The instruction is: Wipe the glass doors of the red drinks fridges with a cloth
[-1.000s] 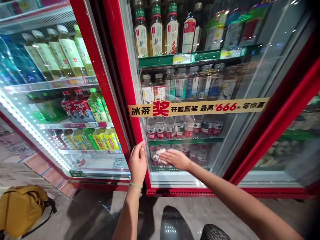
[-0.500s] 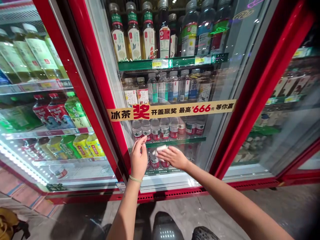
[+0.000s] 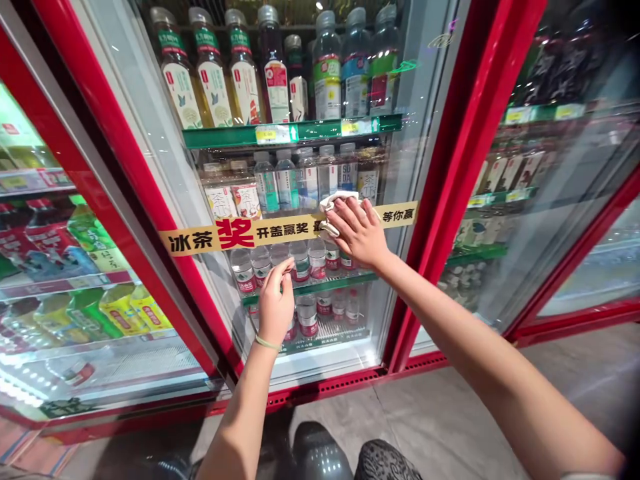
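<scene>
My right hand (image 3: 361,237) presses a folded white cloth (image 3: 339,199) against the glass of the cooler door (image 3: 400,260). Its fingers lie spread over the cloth, across the yellow banner strip (image 3: 203,241) with black and red lettering, and hide part of the print. Lower and to the left, my left hand (image 3: 276,300) hovers in front of the same glass. Its fingers are curled in together, and nothing shows in them. A pale band (image 3: 267,343) circles that wrist.
Behind the glass, tea bottles (image 3: 183,97) and water bottles (image 3: 307,317) stand on green-edged shelves (image 3: 225,138). Red door frames (image 3: 465,133) rise on both sides, with more coolers beyond. Below lies a grey floor (image 3: 450,400), where my shoe (image 3: 320,453) shows.
My right hand has moved the cloth up the glass from the lower shelves onto the banner. My left hand stays low with fingers curled. The view has shifted right.
</scene>
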Motion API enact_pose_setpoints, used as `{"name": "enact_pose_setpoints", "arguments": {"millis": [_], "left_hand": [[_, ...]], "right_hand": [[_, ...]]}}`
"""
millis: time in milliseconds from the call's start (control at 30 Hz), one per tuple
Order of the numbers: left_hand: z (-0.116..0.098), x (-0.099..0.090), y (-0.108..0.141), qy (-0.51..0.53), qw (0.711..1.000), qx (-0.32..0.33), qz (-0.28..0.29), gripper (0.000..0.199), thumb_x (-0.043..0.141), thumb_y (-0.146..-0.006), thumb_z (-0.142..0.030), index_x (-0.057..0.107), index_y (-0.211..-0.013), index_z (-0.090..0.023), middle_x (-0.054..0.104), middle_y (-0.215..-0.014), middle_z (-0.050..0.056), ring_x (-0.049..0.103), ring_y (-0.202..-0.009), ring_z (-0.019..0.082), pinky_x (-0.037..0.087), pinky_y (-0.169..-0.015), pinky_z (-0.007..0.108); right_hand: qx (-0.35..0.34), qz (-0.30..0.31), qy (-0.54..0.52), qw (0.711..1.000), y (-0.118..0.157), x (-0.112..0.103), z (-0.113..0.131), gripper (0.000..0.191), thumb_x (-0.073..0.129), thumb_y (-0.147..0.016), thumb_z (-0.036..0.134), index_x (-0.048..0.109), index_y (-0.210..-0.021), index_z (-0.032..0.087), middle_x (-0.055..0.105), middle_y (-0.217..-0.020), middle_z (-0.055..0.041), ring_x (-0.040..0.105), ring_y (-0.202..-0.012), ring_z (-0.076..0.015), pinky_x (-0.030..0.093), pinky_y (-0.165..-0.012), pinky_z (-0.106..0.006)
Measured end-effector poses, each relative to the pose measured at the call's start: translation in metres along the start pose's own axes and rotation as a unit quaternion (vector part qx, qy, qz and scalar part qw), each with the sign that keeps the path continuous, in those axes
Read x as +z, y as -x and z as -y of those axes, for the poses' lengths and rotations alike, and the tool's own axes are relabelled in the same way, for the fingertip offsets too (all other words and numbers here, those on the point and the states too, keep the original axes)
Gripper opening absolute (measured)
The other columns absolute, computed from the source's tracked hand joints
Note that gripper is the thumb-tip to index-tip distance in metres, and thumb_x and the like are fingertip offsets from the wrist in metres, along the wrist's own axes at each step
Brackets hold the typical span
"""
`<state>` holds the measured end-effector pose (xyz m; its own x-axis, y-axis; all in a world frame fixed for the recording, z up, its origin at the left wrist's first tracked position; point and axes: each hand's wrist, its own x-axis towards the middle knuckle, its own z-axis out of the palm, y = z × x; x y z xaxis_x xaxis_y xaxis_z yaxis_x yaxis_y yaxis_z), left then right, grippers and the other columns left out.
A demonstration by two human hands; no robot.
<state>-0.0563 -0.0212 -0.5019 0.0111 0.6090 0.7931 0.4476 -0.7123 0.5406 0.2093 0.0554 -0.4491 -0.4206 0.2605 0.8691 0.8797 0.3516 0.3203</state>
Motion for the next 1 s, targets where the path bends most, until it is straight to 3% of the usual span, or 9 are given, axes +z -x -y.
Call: {"name": "enact_pose_setpoints", "arguments": {"millis": [100, 200, 367, 467, 567, 667, 767, 867, 1000], "left_hand": [[-0.002, 0.021, 0.004, 0.01, 1.0, -0.002, 0.011, 0.031, 0.047, -0.103, -0.025, 0.065, -0.129, -0.023, 0.073, -0.124, 0.008, 0.069, -0.116, 0.018, 0.054, -0.106, 0.037], [0.001, 0.044, 0.02, 0.011, 0.999, -0.009, 0.033, 0.031, 0.046, -0.104, -0.024, 0.064, -0.129, -0.023, 0.073, -0.124, 0.008, 0.07, -0.115, 0.017, 0.055, -0.105, 0.036], [0.005, 0.078, 0.047, 0.007, 0.997, -0.013, 0.077, 0.031, 0.044, -0.105, -0.023, 0.065, -0.127, -0.023, 0.076, -0.121, 0.007, 0.072, -0.113, 0.017, 0.057, -0.102, 0.036], [-0.002, 0.089, 0.044, 0.017, 0.996, -0.01, 0.089, 0.031, 0.044, -0.105, -0.023, 0.065, -0.127, -0.023, 0.076, -0.121, 0.007, 0.073, -0.112, 0.017, 0.058, -0.101, 0.035], [-0.016, 0.096, 0.025, 0.031, 0.995, 0.008, 0.091, 0.032, 0.044, -0.105, -0.023, 0.064, -0.129, -0.023, 0.076, -0.123, 0.006, 0.073, -0.113, 0.016, 0.057, -0.103, 0.035], [-0.029, 0.102, 0.005, 0.036, 0.994, 0.025, 0.101, 0.033, 0.044, -0.105, -0.022, 0.064, -0.132, -0.024, 0.076, -0.123, 0.005, 0.072, -0.114, 0.016, 0.056, -0.105, 0.035], [-0.032, 0.107, 0.004, 0.025, 0.993, 0.036, 0.106, 0.034, 0.045, -0.104, -0.02, 0.064, -0.132, -0.024, 0.076, -0.124, 0.004, 0.072, -0.114, 0.015, 0.056, -0.105, 0.034], [-0.021, 0.109, 0.024, 0.003, 0.994, 0.044, 0.102, 0.033, 0.046, -0.104, -0.02, 0.066, -0.13, -0.024, 0.076, -0.121, 0.003, 0.071, -0.113, 0.014, 0.056, -0.104, 0.032], [0.009, 0.107, 0.067, -0.017, 0.991, 0.042, 0.123, 0.032, 0.047, -0.104, -0.019, 0.066, -0.129, -0.024, 0.076, -0.12, 0.004, 0.071, -0.113, 0.015, 0.056, -0.103, 0.031]], "right_hand": [[0.04, -0.002, -0.002, 0.999, 0.056, 0.023, 0.025, 0.068, 0.05, -0.101, 0.044, 0.027, -0.164, 0.031, 0.036, -0.168, -0.0041, 0.028, -0.157, -0.031, 0.015, -0.13, -0.058], [-0.004, 0.022, -0.035, 0.999, 0.157, 0.045, 0.059, 0.055, 0.048, -0.101, 0.041, 0.045, -0.156, 0.034, 0.059, -0.151, -0.0029, 0.048, -0.145, -0.028, 0.018, -0.129, -0.054], [-0.019, 0.061, -0.059, 0.996, 0.275, 0.041, 0.074, 0.038, 0.045, -0.101, 0.027, 0.073, -0.124, 0.04, 0.08, -0.114, 0.0022, 0.069, -0.107, -0.0179, 0.036, -0.117, -0.034], [-0.011, 0.084, -0.065, 0.994, 0.262, 0.034, 0.041, 0.036, 0.047, -0.101, 0.031, 0.071, -0.128, 0.038, 0.077, -0.123, 0.0007, 0.065, -0.12, -0.0185, 0.035, -0.119, -0.037], [0.052, 0.076, -0.038, 0.995, 0.19, 0.026, -0.01, 0.052, 0.048, -0.101, 0.041, 0.054, -0.15, 0.026, 0.056, -0.153, -0.0107, 0.04, -0.15, -0.0287, 0.022, -0.127, -0.055], [0.149, 0.019, 0.02, 0.988, 0.107, 0.01, -0.048, 0.063, 0.042, -0.102, 0.045, 0.036, -0.161, 0.022, 0.028, -0.171, -0.0093, 0.015, -0.161, -0.0307, 0.013, -0.13, -0.059], [0.183, -0.023, 0.045, 0.982, 0.074, 0.002, -0.055, 0.065, 0.036, -0.104, 0.045, 0.028, -0.164, 0.023, 0.019, -0.174, -0.007, 0.004, -0.162, -0.0302, 0.009, -0.13, -0.061], [0.208, -0.032, 0.048, 0.977, 0.119, 0.021, -0.035, 0.067, 0.039, -0.102, 0.045, 0.024, -0.165, 0.025, 0.015, -0.175, -0.0063, -0.001, -0.162, -0.032, 0.009, -0.13, -0.063], [0.212, 0.01, 0.039, 0.976, 0.254, 0.067, 0.019, 0.077, 0.051, -0.097, 0.041, 0.018, -0.166, 0.03, 0.004, -0.176, -0.0049, -0.002, -0.162, -0.0345, 0.014, -0.129, -0.065]]}}
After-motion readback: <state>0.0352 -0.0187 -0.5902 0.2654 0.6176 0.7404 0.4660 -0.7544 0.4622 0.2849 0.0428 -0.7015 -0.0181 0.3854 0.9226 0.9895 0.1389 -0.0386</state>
